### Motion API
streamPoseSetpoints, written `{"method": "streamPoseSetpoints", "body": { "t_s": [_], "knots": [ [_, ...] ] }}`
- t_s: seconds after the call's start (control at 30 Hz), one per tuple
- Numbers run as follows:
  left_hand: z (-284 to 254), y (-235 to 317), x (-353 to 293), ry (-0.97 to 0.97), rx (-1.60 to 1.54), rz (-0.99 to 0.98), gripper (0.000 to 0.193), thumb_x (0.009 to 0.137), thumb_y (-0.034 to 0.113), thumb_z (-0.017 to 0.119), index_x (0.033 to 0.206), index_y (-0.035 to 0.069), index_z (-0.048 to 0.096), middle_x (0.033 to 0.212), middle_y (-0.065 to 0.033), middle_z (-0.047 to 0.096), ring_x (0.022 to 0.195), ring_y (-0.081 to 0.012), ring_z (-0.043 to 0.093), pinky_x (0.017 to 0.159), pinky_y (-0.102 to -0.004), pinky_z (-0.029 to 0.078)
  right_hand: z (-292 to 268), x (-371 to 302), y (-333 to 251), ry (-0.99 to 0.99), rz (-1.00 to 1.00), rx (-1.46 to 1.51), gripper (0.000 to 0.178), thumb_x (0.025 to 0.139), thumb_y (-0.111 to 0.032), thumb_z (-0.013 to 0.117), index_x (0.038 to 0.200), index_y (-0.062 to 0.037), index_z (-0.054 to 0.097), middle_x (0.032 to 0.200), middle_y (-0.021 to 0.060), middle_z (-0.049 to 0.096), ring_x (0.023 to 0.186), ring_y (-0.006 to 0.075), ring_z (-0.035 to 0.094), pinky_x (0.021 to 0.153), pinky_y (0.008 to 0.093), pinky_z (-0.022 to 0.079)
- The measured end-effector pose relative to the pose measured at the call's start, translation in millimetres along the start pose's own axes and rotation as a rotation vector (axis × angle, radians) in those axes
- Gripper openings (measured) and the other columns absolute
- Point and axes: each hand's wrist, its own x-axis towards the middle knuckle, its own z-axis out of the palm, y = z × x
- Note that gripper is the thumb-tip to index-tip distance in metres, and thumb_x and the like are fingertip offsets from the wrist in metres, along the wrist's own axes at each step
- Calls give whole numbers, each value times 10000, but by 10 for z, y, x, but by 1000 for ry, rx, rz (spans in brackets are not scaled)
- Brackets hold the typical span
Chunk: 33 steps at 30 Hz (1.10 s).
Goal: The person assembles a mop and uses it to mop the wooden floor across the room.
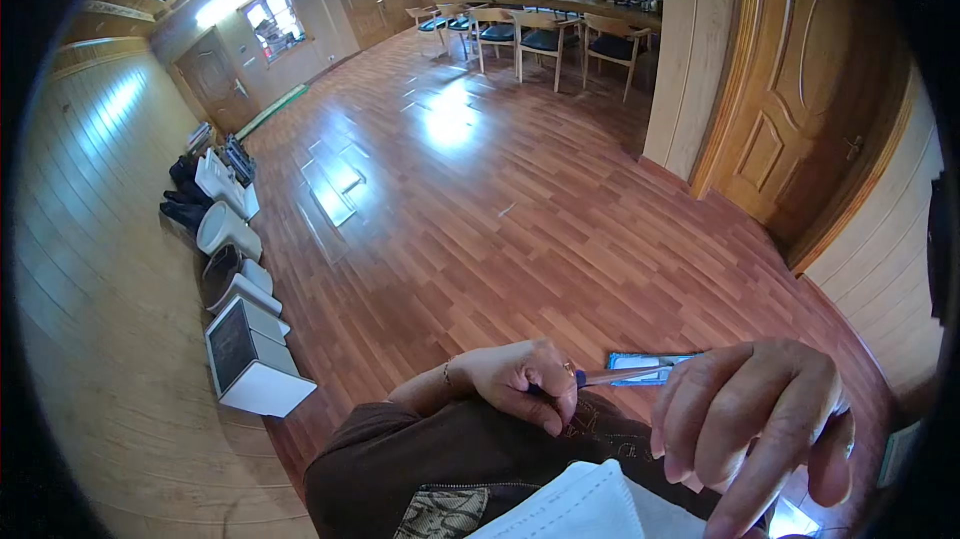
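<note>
My left hand (525,379) is closed round a thin handle (605,376) with a dark blue part by the fingers. The handle points toward a flat mop head (640,369), blue-edged and pale in the middle, low on the wood floor. Closer to the camera, my right hand (765,419) hangs with bent fingers apart, one finger stretched downward; I see nothing in it. Below it is a white stitched cloth piece (575,509), and whether the fingertips touch it cannot be told.
Along the left wall stand a white cabinet (265,364), a white bin (228,229) and dark boots (185,207). Wooden chairs (545,39) line a long counter (570,1) at the back. A wooden door (790,109) is on the right.
</note>
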Motion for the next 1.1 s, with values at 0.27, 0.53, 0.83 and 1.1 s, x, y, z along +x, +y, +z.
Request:
{"method": "streamPoseSetpoints", "body": {
  "t_s": [0.27, 0.53, 0.83, 1.1],
  "knots": [
    [50, 25, 29, -5, 17, 11, 142, 815, 137, 723, 818, 6, 668, 754, -124, 655, 692, -284, 614, 617, -360, 444, 43, 40, 34, 64, -187, 9, 530, 846, -543, 620, 956, -33, 710, 705, 47, 544, 721, 213, 536, 656, 328, 447],
    [118, 24, 18, 2, 16, 14, 135, 819, 129, 717, 823, 2, 668, 760, -130, 659, 701, -284, 625, 613, -354, 450, 83, 63, -18, 84, -129, 18, 536, 838, -541, 631, 954, -24, 712, 707, 48, 549, 694, 200, 532, 656, 309, 452],
    [125, 29, 4, 6, 17, 0, 165, 823, 158, 725, 814, 8, 655, 739, -124, 629, 698, -309, 597, 622, -382, 441, 4, -53, 14, 1, -201, -4, 484, 841, -515, 647, 1012, -66, 708, 761, 43, 542, 794, 199, 527, 701, 319, 434],
    [191, 51, -32, 0, 14, 16, 152, 836, 157, 712, 828, 14, 661, 744, -133, 630, 691, -299, 593, 621, -378, 435, 39, -36, -53, -46, -173, -16, 450, 852, -482, 653, 1046, -78, 690, 771, 43, 544, 830, 215, 544, 713, 329, 435]
  ]
}}
